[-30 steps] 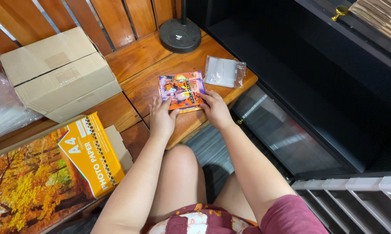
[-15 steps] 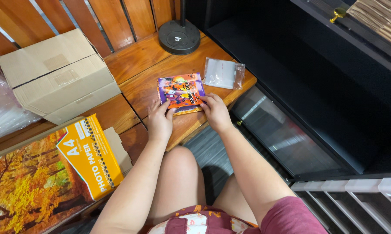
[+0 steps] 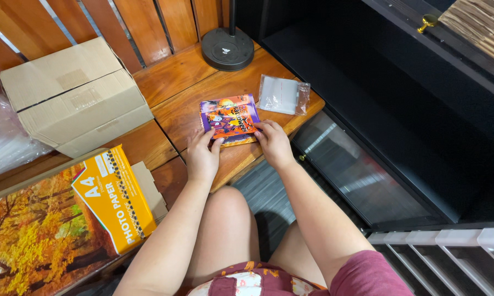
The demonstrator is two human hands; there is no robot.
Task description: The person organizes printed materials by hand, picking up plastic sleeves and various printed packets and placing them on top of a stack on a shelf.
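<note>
A small stack of colourful printed cards (image 3: 230,117) with purple and orange pictures lies on the wooden table (image 3: 176,112). My left hand (image 3: 202,154) rests at its near left corner, fingertips on the edge. My right hand (image 3: 273,143) pinches the near right corner. Both hands hold the stack flat against the table top. Just beyond it to the right lies a clear plastic sleeve (image 3: 283,94) with white sheets inside.
A closed cardboard box (image 3: 74,96) stands at the left. A photo paper pack (image 3: 61,219) with an autumn picture lies near left. A round black lamp base (image 3: 227,48) sits at the back. A dark cabinet (image 3: 400,109) is to the right.
The view has shifted slightly. Both hands stay on the near edge of the card stack, which has barely moved.
</note>
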